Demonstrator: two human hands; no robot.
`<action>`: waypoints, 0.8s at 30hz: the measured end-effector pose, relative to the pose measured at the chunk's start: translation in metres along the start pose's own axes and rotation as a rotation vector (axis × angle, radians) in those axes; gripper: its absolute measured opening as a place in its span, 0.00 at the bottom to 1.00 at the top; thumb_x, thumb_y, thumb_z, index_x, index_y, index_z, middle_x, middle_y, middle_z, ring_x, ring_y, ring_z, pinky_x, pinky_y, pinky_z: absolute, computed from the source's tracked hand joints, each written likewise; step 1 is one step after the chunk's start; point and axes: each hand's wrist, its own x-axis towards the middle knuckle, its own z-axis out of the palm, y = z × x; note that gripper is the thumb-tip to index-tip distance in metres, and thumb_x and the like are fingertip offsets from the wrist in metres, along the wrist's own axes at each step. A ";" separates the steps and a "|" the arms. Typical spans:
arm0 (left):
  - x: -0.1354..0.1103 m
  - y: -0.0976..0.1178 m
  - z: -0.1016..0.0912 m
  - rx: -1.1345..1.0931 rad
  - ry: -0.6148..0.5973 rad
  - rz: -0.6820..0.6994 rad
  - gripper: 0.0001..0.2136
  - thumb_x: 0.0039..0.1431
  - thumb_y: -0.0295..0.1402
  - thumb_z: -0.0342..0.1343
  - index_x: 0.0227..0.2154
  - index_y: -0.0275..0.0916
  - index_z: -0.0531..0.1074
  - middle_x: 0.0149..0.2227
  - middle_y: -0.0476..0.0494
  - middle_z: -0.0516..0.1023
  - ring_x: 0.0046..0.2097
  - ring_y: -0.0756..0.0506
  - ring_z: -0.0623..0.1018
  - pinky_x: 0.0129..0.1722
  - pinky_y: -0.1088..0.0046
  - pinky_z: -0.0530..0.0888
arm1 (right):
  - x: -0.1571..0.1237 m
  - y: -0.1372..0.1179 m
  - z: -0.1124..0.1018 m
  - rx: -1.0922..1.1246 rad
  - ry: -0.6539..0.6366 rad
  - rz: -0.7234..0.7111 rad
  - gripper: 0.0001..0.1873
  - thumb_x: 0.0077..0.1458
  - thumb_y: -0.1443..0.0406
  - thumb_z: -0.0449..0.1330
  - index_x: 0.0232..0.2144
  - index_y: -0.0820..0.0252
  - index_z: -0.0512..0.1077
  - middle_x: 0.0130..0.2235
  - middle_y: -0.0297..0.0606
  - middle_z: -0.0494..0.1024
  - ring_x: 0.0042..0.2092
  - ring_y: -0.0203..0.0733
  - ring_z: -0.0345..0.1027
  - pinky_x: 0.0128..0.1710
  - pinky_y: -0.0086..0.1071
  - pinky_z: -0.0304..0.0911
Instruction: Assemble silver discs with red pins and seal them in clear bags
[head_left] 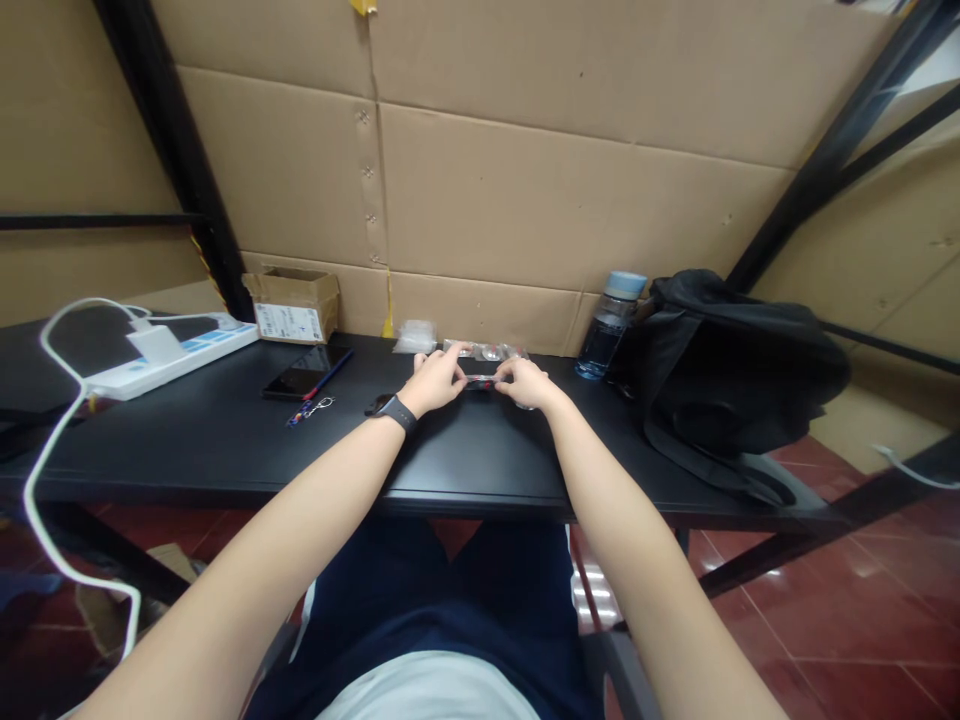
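Note:
A small clear plastic bag point(481, 379) with something dark and red in it is stretched between my two hands, just above the black desk. My left hand point(437, 380), with a dark watch at the wrist, pinches its left end. At the right end, the thumb and fingers of my right hand point(525, 382) are closed on it. Right behind my hands lie several small clear packets point(491, 352) with reddish and pale contents, too small to make out. To their left is a stack of clear empty-looking bags point(415, 336).
A phone point(306, 372) with a pen along its edge and a beaded keychain point(309, 410) lie left. Beyond are an open cardboard box point(294, 303) and a white power strip point(180, 358). A water bottle point(609, 325) and a black backpack point(739, 365) stand right.

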 end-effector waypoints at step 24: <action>0.002 0.002 0.007 -0.075 0.039 -0.065 0.26 0.60 0.32 0.56 0.61 0.45 0.59 0.40 0.46 0.83 0.54 0.37 0.77 0.52 0.59 0.61 | 0.002 0.000 0.003 -0.031 0.112 0.023 0.06 0.59 0.62 0.64 0.33 0.52 0.82 0.48 0.37 0.82 0.54 0.53 0.71 0.51 0.46 0.63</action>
